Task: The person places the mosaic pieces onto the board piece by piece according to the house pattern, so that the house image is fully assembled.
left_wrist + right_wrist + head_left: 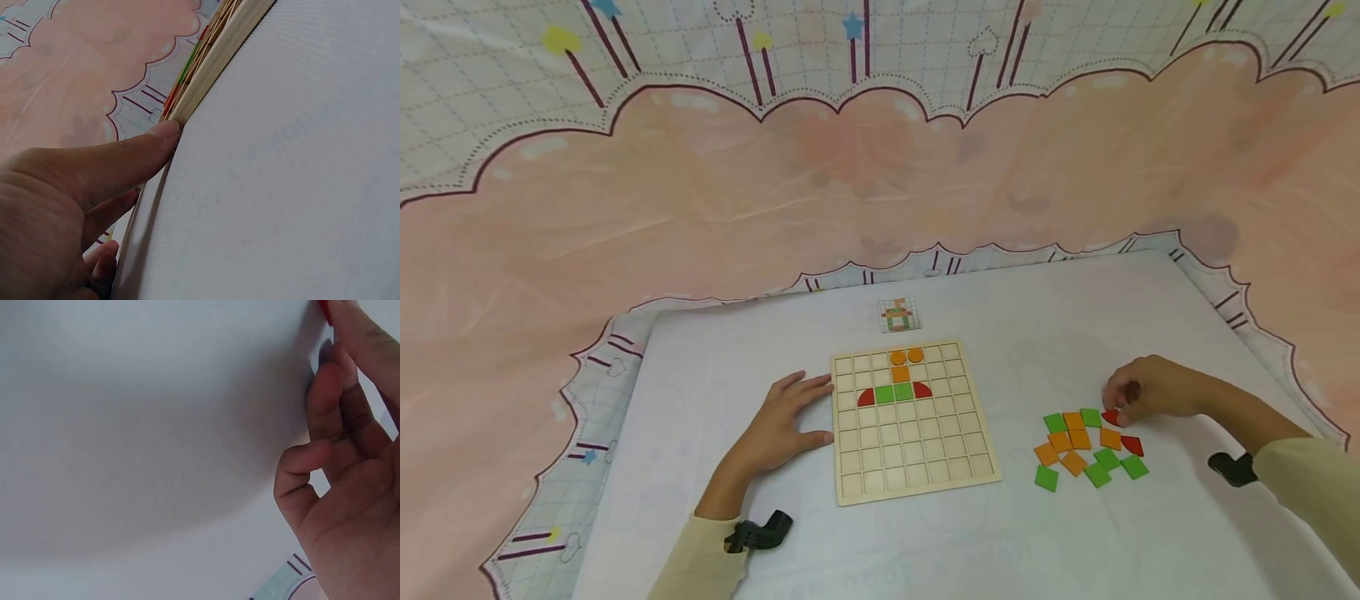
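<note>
A wooden grid board (910,433) lies on the white table. On it sit two orange discs (898,357), an orange square tile (900,374) below them, and a row of two green squares (902,391) with a red quarter-round tile (867,397) at each end. My left hand (778,429) rests at the board's left edge, fingers extended; the thumb (164,130) touches the rim in the left wrist view. To the right, my right hand (1161,390) pinches a red tile (1110,417) at the top of the loose pile. Only a sliver of that red tile (325,309) shows in the right wrist view.
Several loose green squares (1107,459), orange squares (1073,462) and another red tile (1132,446) lie right of the board. A small picture card (898,315) with a coloured grid pattern lies behind the board. Patterned cloth (925,183) hangs beyond the table's back edge.
</note>
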Available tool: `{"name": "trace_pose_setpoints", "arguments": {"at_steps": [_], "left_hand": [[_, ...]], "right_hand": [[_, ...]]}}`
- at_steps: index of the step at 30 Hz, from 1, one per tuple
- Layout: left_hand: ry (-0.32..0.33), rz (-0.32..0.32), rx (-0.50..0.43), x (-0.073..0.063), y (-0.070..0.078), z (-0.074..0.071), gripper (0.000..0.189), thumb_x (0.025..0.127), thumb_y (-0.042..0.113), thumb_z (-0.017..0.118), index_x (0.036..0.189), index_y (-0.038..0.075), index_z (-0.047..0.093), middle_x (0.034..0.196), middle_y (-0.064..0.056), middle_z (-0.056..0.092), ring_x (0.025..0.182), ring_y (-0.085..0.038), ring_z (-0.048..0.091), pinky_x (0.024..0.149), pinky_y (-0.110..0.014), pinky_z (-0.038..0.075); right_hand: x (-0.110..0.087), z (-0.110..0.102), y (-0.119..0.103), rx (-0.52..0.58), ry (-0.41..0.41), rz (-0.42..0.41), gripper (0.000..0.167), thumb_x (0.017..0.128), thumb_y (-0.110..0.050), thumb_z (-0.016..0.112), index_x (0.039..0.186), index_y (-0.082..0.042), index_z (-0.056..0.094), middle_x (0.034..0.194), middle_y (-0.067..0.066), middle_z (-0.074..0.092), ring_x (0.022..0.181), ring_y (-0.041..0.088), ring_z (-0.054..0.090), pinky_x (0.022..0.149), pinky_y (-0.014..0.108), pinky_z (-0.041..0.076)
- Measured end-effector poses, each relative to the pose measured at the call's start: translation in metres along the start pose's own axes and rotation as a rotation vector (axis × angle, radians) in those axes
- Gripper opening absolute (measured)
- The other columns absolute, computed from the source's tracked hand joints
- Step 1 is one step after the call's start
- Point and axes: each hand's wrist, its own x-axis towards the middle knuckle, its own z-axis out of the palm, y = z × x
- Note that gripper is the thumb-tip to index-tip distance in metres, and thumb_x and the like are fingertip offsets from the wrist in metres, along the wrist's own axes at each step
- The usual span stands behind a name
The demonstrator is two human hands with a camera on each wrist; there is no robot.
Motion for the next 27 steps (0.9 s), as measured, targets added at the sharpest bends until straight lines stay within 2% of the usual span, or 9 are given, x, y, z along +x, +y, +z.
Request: {"name": "trace_pose_setpoints", "arguments": {"at_steps": [4,13,19,24,27], "left_hand": [[0.01,0.006,-0.003,-0.001,-0.001,0.0,0.074,0.08,0.027,0.088,0.146,0.015,0.057,0.16,0.0,0.046,0.155,-0.036,0.02,0.12,-0.068,0.026],[0.006,-0.001,-0.004,-0.002,0.0,0.0,0.074,0.081,0.027,0.087,0.147,0.015,0.056,0.16,0.0,0.046,0.156,-0.035,0.019,0.119,-0.069,0.026],[0.005,-0.005,-0.003,-0.001,0.0,0.0,0.074,0.08,0.027,0.087,0.147,0.015,0.057,0.16,0.0,0.046,0.156,-0.035,0.019,0.12,-0.068,0.025],[0.005,-0.009,-0.001,-0.001,0.0,0.001,0.074,0.081,0.027,0.087,0.147,0.016,0.057,0.16,0.001,0.046,0.156,-0.035,0.019,0.12,-0.068,0.025],[0.005,-0.01,-0.001,-0.001,0.0,0.001,0.075,0.08,0.027,0.088,0.147,0.016,0.057,0.16,0.001,0.046,0.156,-0.034,0.018,0.12,-0.068,0.026]], "right_hand": [[0.01,-0.001,-0.003,-0.008,0.04,0.007,0.014,0.085,-0.027,0.083,0.094,-0.024,0.073,0.082,-0.008,0.06,0.084,0.011,0.054,0.072,0.02,0.051],[0.029,-0.002,-0.019,-0.012,0.07,-0.013,0.015,0.089,-0.026,0.08,0.092,-0.02,0.067,0.082,-0.006,0.058,0.085,0.014,0.054,0.072,0.021,0.048],[0.052,0.001,-0.041,0.099,0.122,-0.068,0.013,0.092,-0.027,0.077,0.098,-0.02,0.068,0.087,-0.002,0.06,0.09,0.02,0.055,0.077,0.025,0.05],[0.072,0.008,-0.07,0.24,0.076,-0.081,0.01,0.091,-0.022,0.077,0.1,-0.017,0.074,0.094,0.001,0.069,0.092,0.023,0.059,0.082,0.025,0.054],[0.08,0.011,-0.09,0.286,0.051,-0.101,0.011,0.091,-0.02,0.077,0.101,-0.015,0.077,0.101,0.002,0.073,0.095,0.022,0.062,0.086,0.022,0.055]]}}
